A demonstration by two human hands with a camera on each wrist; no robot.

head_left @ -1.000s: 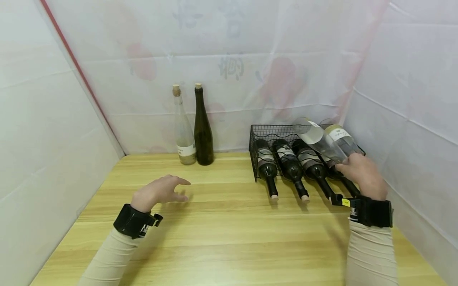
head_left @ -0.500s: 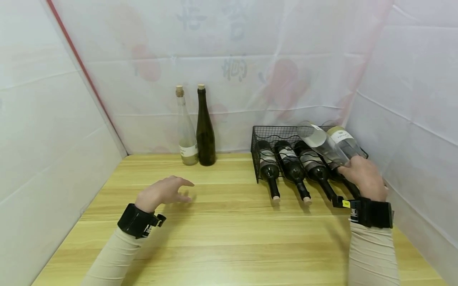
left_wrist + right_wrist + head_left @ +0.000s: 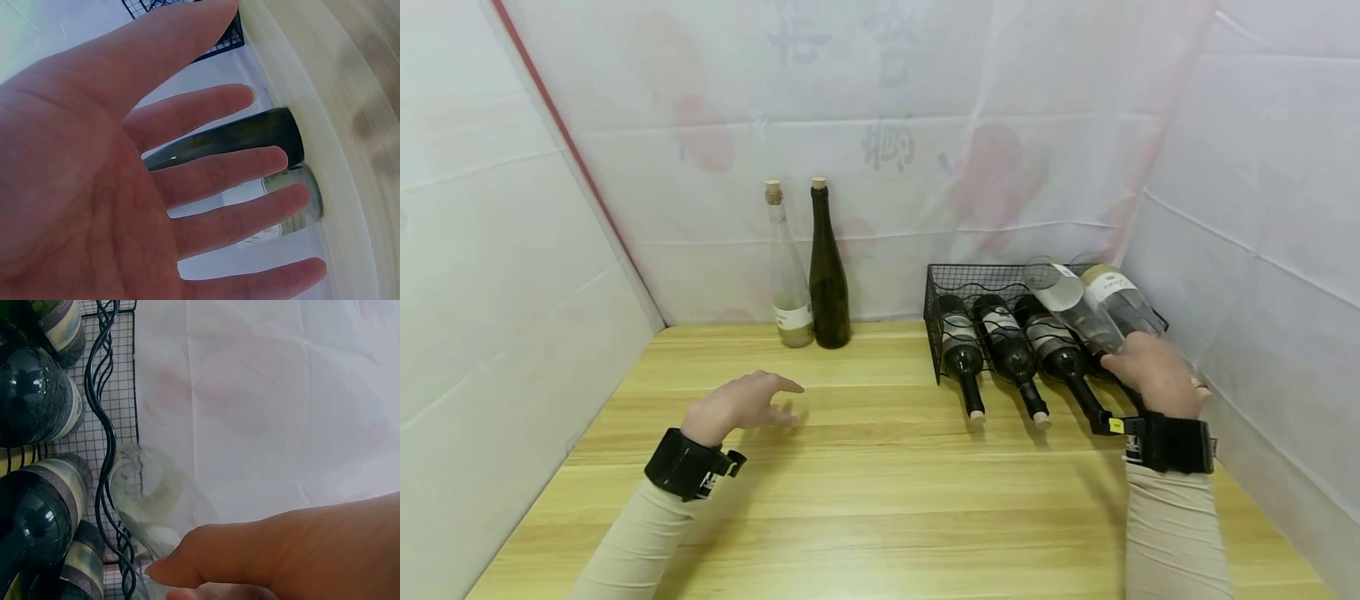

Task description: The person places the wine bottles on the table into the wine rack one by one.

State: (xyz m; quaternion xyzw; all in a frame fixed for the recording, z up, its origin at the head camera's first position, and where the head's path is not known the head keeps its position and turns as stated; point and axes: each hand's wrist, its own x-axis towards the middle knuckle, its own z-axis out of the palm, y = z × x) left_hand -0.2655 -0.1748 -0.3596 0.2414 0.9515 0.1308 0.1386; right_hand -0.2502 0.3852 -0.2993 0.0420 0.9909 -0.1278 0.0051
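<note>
My right hand [image 3: 1153, 375] grips a clear glass bottle [image 3: 1067, 296] with a white label, which slants base-up over the right part of the black wire rack [image 3: 932, 325]. In the right wrist view the thumb lies along this clear bottle [image 3: 147, 487], and its neck is hidden by the hand. Beside it on the rack lies another clear bottle [image 3: 1116, 292] with a yellowish band. Several dark corked bottles [image 3: 964, 360] fill the lower level, necks toward me. My left hand [image 3: 745, 408] hovers over the wooden table with fingers spread, holding nothing.
At the back left of the table [image 3: 850, 517] stand a clear corked bottle [image 3: 792, 308] and a dark green corked bottle [image 3: 829, 300], close together. White fabric walls [image 3: 1262, 292] enclose the back and both sides; the right one runs close to the rack.
My right hand and the clear bottle have sunk slightly toward the rack. A cork end now shows more at the hand's right side. The left hand stays almost still.
</note>
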